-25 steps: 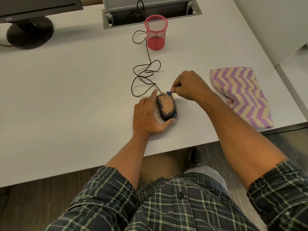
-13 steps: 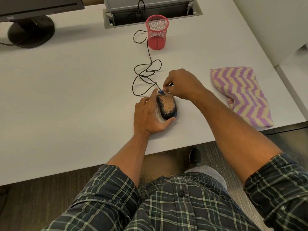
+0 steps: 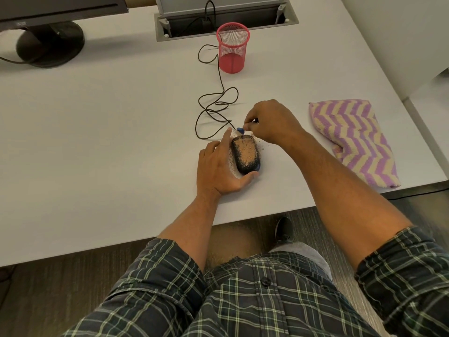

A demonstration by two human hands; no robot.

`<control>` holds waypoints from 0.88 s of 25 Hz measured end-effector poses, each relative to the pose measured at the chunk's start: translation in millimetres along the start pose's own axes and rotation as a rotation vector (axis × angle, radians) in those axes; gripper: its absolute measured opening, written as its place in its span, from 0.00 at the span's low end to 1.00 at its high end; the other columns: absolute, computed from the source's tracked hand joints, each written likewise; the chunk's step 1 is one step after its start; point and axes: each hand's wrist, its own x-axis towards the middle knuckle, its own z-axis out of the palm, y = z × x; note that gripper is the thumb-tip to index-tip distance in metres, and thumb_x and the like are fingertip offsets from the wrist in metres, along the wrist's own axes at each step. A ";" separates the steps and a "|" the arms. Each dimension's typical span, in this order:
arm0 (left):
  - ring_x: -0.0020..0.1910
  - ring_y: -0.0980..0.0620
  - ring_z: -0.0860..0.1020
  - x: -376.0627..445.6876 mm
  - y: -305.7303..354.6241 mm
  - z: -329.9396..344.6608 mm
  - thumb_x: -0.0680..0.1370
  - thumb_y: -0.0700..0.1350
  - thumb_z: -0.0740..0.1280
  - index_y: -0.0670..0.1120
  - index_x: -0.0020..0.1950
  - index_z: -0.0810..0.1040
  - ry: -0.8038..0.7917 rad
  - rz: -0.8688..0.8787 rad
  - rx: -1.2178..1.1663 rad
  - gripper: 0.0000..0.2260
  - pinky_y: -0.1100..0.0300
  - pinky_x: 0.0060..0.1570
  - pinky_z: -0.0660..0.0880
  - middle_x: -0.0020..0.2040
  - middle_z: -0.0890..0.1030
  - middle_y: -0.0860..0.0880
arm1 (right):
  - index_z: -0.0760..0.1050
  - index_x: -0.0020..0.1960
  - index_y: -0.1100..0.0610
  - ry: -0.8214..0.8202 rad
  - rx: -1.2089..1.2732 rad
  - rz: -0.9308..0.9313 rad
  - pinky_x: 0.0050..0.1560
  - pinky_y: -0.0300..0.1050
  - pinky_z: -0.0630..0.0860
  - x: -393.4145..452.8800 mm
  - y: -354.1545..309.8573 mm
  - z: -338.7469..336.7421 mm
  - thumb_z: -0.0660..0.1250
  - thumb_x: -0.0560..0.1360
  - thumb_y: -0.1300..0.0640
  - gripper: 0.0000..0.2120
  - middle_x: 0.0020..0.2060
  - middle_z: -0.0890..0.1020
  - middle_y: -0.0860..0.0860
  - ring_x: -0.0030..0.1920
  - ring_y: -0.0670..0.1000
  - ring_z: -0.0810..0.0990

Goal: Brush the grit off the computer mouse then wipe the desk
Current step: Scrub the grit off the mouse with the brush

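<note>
My plaid sleeves (image 3: 155, 276) and shirt fill the near edge, with the floor and one shoe (image 3: 283, 228) under the counter (image 3: 97, 142). My left hand (image 3: 218, 166) lies flat on the counter along the left side of the mouse (image 3: 246, 153), fingers straight, the thumb tip curling round the mouse's near end, steadying it. The mouse sits near the counter's front edge, its black top coated in tan grit (image 3: 245, 149), and loose grains lie scattered on the counter close around it. Just beyond, my right hand (image 3: 272, 122) has its fingers clenched on a small blue brush (image 3: 240, 129), whose tip is at the far end of the mouse where the cable (image 3: 213, 103) leaves. To the right lies a folded purple-and-cream zigzag cloth (image 3: 352, 139), well apart from the mouse. The cable loops away past a red mesh cup (image 3: 232, 48) to a grey cable port (image 3: 226, 18). A monitor stand (image 3: 48, 45) is far left.
</note>
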 end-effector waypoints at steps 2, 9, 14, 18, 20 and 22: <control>0.65 0.48 0.73 0.3 0.5 -0.6 0.64 0.75 0.72 0.45 0.82 0.60 -0.003 -0.002 0.003 0.55 0.51 0.63 0.69 0.68 0.78 0.50 | 0.85 0.55 0.53 0.015 0.023 0.027 0.45 0.43 0.72 -0.3 2.5 0.6 0.70 0.77 0.53 0.09 0.52 0.85 0.51 0.47 0.51 0.80; 0.64 0.48 0.73 0.0 1.2 -1.4 0.64 0.75 0.71 0.45 0.82 0.60 0.004 0.000 0.001 0.55 0.52 0.62 0.68 0.68 0.78 0.50 | 0.86 0.53 0.54 -0.054 0.059 0.020 0.48 0.44 0.77 -7.5 2.3 4.6 0.70 0.75 0.56 0.09 0.50 0.86 0.51 0.47 0.50 0.81; 0.64 0.48 0.73 -0.1 0.5 -0.9 0.64 0.75 0.71 0.45 0.82 0.60 0.003 -0.001 -0.001 0.55 0.52 0.62 0.68 0.68 0.79 0.50 | 0.86 0.53 0.54 -0.049 0.051 0.028 0.44 0.42 0.73 -5.4 -1.4 1.9 0.71 0.75 0.55 0.09 0.50 0.86 0.51 0.43 0.49 0.79; 0.64 0.48 0.73 0.0 0.0 0.0 0.64 0.76 0.71 0.46 0.82 0.60 -0.005 -0.003 0.006 0.55 0.52 0.62 0.69 0.68 0.78 0.50 | 0.86 0.53 0.54 -0.058 0.056 0.027 0.45 0.42 0.72 -6.6 1.7 -1.9 0.72 0.75 0.54 0.09 0.49 0.86 0.52 0.45 0.50 0.80; 0.64 0.48 0.73 0.1 -0.5 0.2 0.64 0.76 0.71 0.46 0.82 0.60 -0.005 -0.008 0.006 0.55 0.52 0.63 0.69 0.68 0.78 0.50 | 0.86 0.52 0.53 -0.003 0.089 0.038 0.45 0.42 0.71 -7.2 5.6 -4.2 0.71 0.76 0.54 0.08 0.48 0.86 0.51 0.45 0.50 0.79; 0.65 0.48 0.73 0.4 -1.2 0.3 0.64 0.75 0.72 0.46 0.83 0.60 -0.011 -0.013 0.009 0.55 0.52 0.63 0.69 0.68 0.78 0.50 | 0.85 0.51 0.53 0.066 0.112 0.077 0.44 0.43 0.70 -7.9 11.0 -5.9 0.71 0.76 0.50 0.09 0.43 0.84 0.50 0.43 0.50 0.78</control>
